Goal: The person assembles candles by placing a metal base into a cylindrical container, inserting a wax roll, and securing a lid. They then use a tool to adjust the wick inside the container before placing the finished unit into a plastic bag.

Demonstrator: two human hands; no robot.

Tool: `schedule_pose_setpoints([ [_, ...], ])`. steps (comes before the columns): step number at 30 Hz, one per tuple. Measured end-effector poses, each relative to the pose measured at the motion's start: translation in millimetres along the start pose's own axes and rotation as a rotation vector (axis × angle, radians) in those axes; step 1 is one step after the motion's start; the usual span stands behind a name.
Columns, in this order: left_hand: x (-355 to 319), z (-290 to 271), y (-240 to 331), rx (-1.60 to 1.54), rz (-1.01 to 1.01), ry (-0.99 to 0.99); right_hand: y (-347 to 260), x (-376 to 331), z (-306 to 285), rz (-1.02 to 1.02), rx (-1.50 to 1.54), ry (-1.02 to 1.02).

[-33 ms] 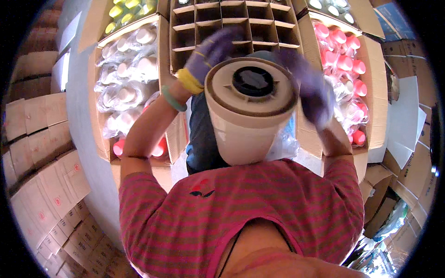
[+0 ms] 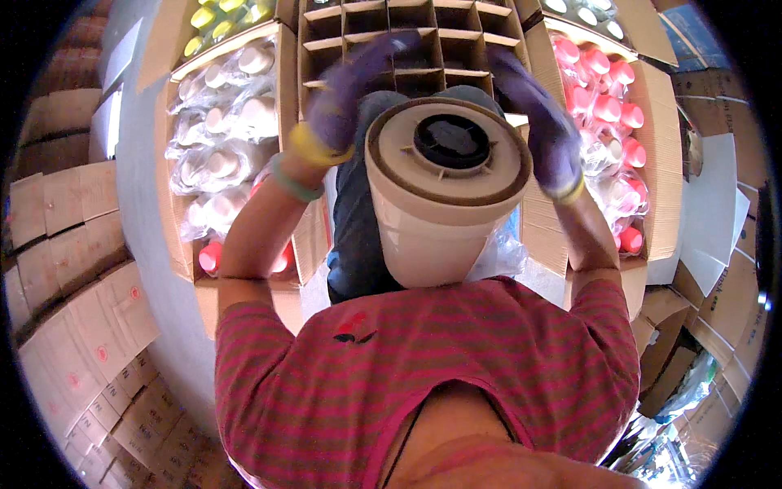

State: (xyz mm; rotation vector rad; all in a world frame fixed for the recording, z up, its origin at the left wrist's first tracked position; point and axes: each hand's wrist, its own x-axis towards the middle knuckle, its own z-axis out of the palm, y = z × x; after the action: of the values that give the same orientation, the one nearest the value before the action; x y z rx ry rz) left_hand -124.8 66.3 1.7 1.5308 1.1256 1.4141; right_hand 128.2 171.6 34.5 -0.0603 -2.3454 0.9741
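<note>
Both hands are up on a big cream tumbler [image 2: 432, 204], held close under the camera with its brown-rimmed lid and dark centre opening facing upward. The left hand [image 2: 338, 106], in a purple glove with a yellow cuff, wraps the tumbler's left side near the rim; the right hand [image 2: 542, 130], gloved the same, cups the right side. Each grip is closed around the tumbler, fingers curled over the far edge.

Just beyond the tumbler sits a cardboard box with dividers [image 2: 399, 41], its cells showing bare cardboard. To the left of the tumbler, a box of white cups in plastic wrap [image 2: 224, 138]; to the right, a box of pink cups [image 2: 607, 98]. Stacked cartons [image 2: 73, 269] line the wall far left of the tumbler.

To handle this well, I'd say keep both palms opposite each other on the body, not on the lid, and hold it level, since the gloves look smooth and the tumbler is wide for the hands.
</note>
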Motion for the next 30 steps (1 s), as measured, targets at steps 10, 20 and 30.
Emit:
schedule_pose_setpoints([
  [10, 7, 3, -21, -0.231, -0.134, -0.174, -59, 26, 6, -0.478, -0.107, -0.153],
  [20, 3, 29, 43, -0.222, -0.040, -0.120, -11, 15, -3, -0.176, 0.034, -0.254],
  [30, -6, 43, 34, -0.047, 0.076, 0.077, 134, -81, -79, 0.594, -0.365, 0.028],
])
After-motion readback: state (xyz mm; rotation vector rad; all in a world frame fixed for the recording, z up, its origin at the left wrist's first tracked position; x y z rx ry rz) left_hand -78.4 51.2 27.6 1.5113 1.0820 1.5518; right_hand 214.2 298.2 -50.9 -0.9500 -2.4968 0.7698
